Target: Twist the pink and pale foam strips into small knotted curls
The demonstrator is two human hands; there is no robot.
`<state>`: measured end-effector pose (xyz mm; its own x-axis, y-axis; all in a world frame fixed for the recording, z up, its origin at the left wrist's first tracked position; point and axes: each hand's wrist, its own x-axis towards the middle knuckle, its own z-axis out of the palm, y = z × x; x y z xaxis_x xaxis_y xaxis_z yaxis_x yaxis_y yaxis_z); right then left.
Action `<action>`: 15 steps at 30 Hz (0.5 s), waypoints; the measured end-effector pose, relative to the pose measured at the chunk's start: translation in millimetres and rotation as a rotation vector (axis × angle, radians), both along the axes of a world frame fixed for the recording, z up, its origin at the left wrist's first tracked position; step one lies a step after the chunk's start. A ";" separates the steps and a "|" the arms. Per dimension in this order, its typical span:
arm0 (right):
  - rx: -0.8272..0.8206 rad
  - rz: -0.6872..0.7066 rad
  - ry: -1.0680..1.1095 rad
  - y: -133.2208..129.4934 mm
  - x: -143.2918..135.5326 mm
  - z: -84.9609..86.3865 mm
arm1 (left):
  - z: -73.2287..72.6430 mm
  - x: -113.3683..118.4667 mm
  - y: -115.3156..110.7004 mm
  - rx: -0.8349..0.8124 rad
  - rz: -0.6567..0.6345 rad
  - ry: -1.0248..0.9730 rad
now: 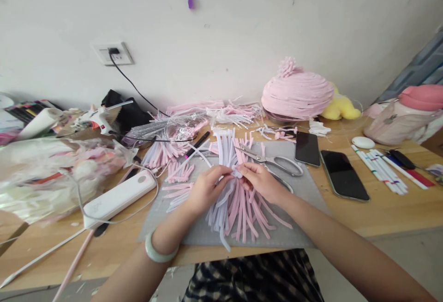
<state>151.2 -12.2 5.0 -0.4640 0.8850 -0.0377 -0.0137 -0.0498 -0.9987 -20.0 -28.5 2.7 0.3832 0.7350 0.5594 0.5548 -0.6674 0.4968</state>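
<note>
My left hand (211,184) and my right hand (258,180) meet over a grey cutting mat (308,200), fingers pinched on a small pale lilac pipe cleaner piece (236,171) that looks bent or looped. Beneath them spread many loose pipe cleaner strips, lilac ones (217,214) on the left and pink ones (249,214) on the right. More lilac strips (225,147) lie just beyond my fingers. A pair of scissors (284,163) rests on the mat beyond my right hand. Short pink pieces (180,172) are grouped by my left hand.
A white power bank (119,198) with a cable and a plastic bag (62,177) are at left, a glue gun (102,120) behind them. Two phones (345,175) and several markers (380,170) lie right. A large pink bundle (296,94) stands against the wall.
</note>
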 end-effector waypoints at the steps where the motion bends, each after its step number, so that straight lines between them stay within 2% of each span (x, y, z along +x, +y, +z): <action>1: 0.056 -0.002 -0.036 -0.2 0.6 0.1 | 0.1 -1.3 -0.1 0.066 -0.010 0.038; 4: 0.134 0.016 -0.109 -1.3 2.2 0.3 | 1.0 -4.7 -0.5 0.218 -0.050 0.185; 8: 0.082 0.040 -0.094 -3.3 1.5 0.3 | 5.4 -8.7 -1.7 0.326 -0.092 0.393; 12: 0.050 0.063 -0.035 -5.0 0.1 2.1 | 9.5 -10.8 -2.7 0.307 -0.101 0.417; 15: 0.093 0.046 -0.086 -5.9 0.9 4.8 | 12.4 -8.6 -2.9 0.191 -0.115 0.350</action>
<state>152.1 -18.1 9.7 -0.5031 0.8642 0.0024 0.0725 0.0449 -0.9964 -28.6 -31.4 15.1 0.6480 0.5719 0.5030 0.5848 -0.7967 0.1526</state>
